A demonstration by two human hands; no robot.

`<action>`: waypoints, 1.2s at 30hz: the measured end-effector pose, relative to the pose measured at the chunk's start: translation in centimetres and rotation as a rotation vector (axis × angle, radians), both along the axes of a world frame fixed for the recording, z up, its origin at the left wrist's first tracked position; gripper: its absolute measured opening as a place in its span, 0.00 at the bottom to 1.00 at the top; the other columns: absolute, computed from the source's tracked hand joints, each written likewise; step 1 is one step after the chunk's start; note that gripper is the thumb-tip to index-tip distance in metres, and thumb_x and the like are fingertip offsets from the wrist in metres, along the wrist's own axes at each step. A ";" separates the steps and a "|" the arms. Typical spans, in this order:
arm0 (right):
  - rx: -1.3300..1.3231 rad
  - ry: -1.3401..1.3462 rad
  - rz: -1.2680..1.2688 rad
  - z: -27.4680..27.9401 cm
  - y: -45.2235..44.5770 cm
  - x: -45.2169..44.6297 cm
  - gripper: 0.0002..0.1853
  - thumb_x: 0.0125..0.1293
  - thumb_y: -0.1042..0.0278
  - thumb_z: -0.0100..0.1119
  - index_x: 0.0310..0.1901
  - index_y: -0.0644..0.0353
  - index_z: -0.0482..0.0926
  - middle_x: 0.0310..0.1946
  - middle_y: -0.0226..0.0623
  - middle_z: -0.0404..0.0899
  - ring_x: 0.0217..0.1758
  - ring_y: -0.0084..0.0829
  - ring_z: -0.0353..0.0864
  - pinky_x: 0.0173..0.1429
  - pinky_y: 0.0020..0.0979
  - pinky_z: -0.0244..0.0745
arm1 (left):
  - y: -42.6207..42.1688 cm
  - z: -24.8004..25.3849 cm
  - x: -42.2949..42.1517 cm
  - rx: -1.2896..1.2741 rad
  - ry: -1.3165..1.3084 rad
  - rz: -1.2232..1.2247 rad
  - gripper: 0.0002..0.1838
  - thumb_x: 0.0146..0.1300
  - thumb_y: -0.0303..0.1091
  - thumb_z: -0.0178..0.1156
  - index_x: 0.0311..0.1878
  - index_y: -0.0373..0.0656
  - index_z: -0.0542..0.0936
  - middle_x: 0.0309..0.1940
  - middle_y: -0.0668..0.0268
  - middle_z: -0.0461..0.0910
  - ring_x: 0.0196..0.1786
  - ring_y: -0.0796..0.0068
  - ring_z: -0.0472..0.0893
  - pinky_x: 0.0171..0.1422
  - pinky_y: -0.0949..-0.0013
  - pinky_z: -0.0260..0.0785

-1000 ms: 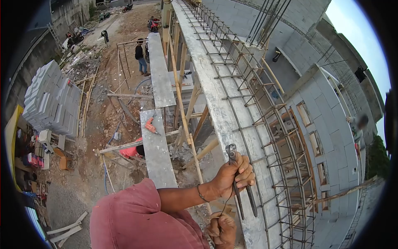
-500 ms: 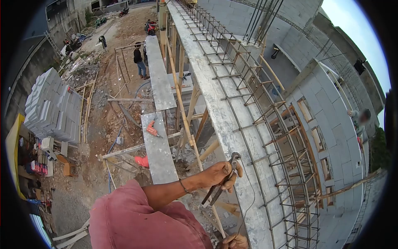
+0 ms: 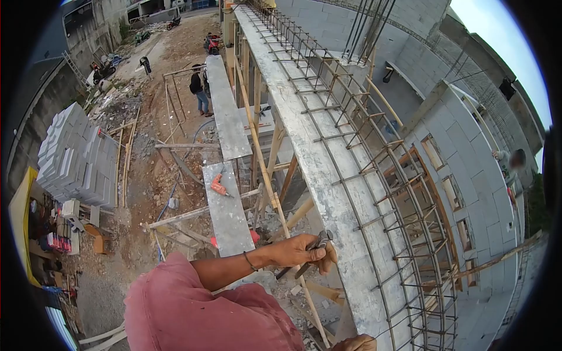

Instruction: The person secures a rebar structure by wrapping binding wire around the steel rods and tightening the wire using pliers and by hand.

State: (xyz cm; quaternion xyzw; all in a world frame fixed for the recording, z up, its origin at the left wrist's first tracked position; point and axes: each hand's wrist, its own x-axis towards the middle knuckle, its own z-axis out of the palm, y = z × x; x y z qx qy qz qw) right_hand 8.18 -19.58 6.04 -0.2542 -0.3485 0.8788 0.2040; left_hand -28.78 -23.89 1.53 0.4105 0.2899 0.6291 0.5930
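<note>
My left hand [image 3: 313, 254], a dark band at its wrist, is wrapped round a pair of steel pincers [image 3: 325, 236]. Their head sticks up past the fingers, and the dark handles slant down below the palm. This hand is beside the near edge of a long pale concrete-smeared formwork board [image 3: 328, 181]. At the bottom edge of the view, my right hand [image 3: 355, 343] shows only in part, its fingers curled by the board's edge; whatever they hold is hidden. On the board lies a long cage of rebar [image 3: 374, 164], apart from both hands.
Below to the left, an orange-red power drill [image 3: 218, 185] lies on a grey plank [image 3: 231, 219]. Bamboo poles [image 3: 257, 140] prop the formwork. A stack of pale blocks [image 3: 76, 158] stands far left. One person [image 3: 199, 90] stands below; another [image 3: 509, 161] is behind the block wall [image 3: 468, 152].
My left hand with the pincers has turned and shifted slightly left and down. My right hand has moved right and lower. The thin wire seen earlier along the board no longer shows.
</note>
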 end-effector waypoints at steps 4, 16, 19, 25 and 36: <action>-0.010 -0.204 0.119 1.1 -0.3 -2.7 0.27 0.78 0.47 0.56 0.22 0.55 0.72 0.14 0.27 0.67 0.14 0.24 0.60 0.21 0.27 0.50 | -1.0 0.3 1.3 -0.042 -0.034 0.005 0.32 0.73 0.53 0.65 0.69 0.38 0.76 0.62 0.63 0.84 0.33 0.85 0.77 0.41 0.77 0.73; -0.019 -0.559 0.160 -3.2 -1.5 -7.6 0.26 0.78 0.50 0.56 0.19 0.53 0.75 0.11 0.26 0.67 0.12 0.22 0.60 0.18 0.26 0.53 | -1.0 1.0 5.9 -0.036 -0.090 0.233 0.24 0.78 0.44 0.60 0.69 0.38 0.76 0.46 0.58 0.88 0.31 0.84 0.80 0.36 0.76 0.74; 0.015 -0.571 0.216 -1.4 -1.4 -7.9 0.26 0.78 0.50 0.56 0.21 0.52 0.76 0.12 0.26 0.68 0.13 0.22 0.61 0.18 0.26 0.53 | -1.2 1.3 4.8 -0.050 -0.123 0.292 0.24 0.79 0.42 0.59 0.69 0.37 0.76 0.42 0.59 0.88 0.33 0.81 0.83 0.39 0.75 0.77; 0.125 -0.601 0.216 -2.6 -2.0 -7.5 0.27 0.79 0.47 0.54 0.20 0.52 0.75 0.12 0.26 0.66 0.13 0.24 0.62 0.19 0.28 0.56 | -1.6 0.0 3.4 -0.085 0.018 0.243 0.25 0.76 0.42 0.64 0.69 0.38 0.77 0.37 0.65 0.87 0.34 0.82 0.83 0.40 0.76 0.76; 0.223 -0.676 0.274 -2.1 -1.4 -7.2 0.27 0.77 0.46 0.56 0.19 0.51 0.75 0.11 0.25 0.65 0.12 0.24 0.60 0.18 0.29 0.52 | -1.6 -0.5 5.2 -0.071 -0.078 0.450 0.13 0.73 0.33 0.67 0.54 0.36 0.81 0.41 0.65 0.87 0.41 0.79 0.86 0.40 0.75 0.77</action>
